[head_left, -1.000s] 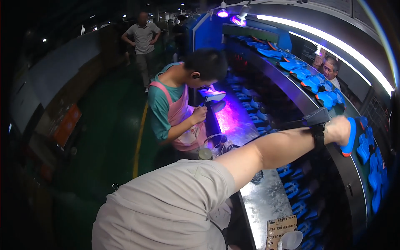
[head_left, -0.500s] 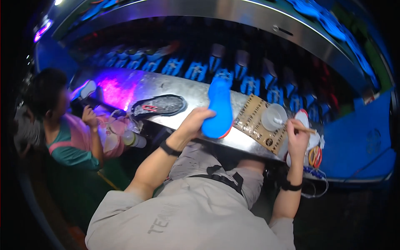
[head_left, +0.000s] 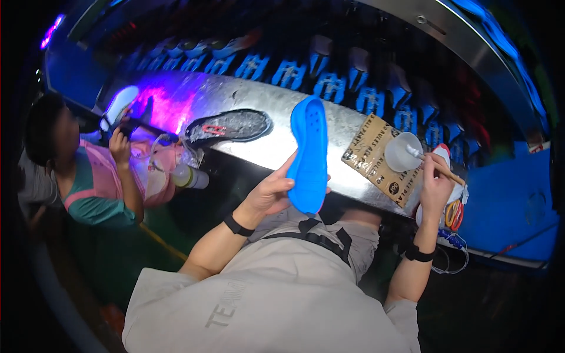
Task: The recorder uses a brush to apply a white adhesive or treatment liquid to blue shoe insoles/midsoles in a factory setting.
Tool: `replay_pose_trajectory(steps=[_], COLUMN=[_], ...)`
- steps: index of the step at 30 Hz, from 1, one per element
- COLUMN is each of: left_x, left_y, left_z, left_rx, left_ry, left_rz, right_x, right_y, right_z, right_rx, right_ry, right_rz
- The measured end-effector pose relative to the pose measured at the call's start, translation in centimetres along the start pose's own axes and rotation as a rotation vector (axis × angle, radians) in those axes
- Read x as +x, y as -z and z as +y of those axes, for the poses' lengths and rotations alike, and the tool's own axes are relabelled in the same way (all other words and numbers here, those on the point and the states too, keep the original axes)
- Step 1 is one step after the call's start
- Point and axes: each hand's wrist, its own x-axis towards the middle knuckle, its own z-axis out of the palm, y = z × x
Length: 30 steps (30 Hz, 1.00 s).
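My left hand (head_left: pixel 272 193) is closed round the lower part of a blue shoe sole (head_left: pixel 309 150), thumb on its near side. The sole stands tilted over the bench's front edge. Its raised rim and a group of small holes near the top show. My right hand (head_left: pixel 435 181) grips a brush (head_left: pixel 445 170) by its wooden handle. The whitish brush head reaches over a translucent cup (head_left: pixel 399 157); whether it touches what is inside cannot be told. Under the cup lies a piece of printed brown cardboard (head_left: pixel 366 141).
A dark shoe upper (head_left: pixel 232 127) lies on the metal bench (head_left: pixel 200 88). Rows of blue shoe parts (head_left: pixel 329 88) fill the rack behind. White-and-red shoe pieces and orange loops (head_left: pixel 454 215) are at the right end. At left, a person in a pink apron (head_left: pixel 106 176) handles a light-coloured sole.
My left hand has turned the sole, bringing its rim and holes into view. My right hand has shifted, and the brush handle points down to the right more steeply. The whole view has shifted.
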Motion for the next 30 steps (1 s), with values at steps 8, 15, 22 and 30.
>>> replay_pose_trajectory(steps=[8, 15, 22, 30], left_x=[-0.1, -0.2, -0.5, -0.6], left_y=[-1.7, -3.1, -4.4, -5.4], left_z=[0.7, 0.3, 0.8, 1.8], left_rx=[0.335, 0.34, 0.384, 0.339], left_ry=[-0.079, -0.036, -0.003, 0.046], left_rz=[0.126, 0.089, 0.064, 0.043], right_x=[-2.8, -5.5, -5.1, -5.8], right_y=[-1.1, -3.1, -4.5, -3.4], right_z=[-2.2, -7.5, -7.4, -7.5], right_rx=[0.418, 0.613, 0.579, 0.409], right_ry=[0.032, 0.078, 0.181, 0.317], right_rz=[-0.044, -0.267, -0.234, -0.275])
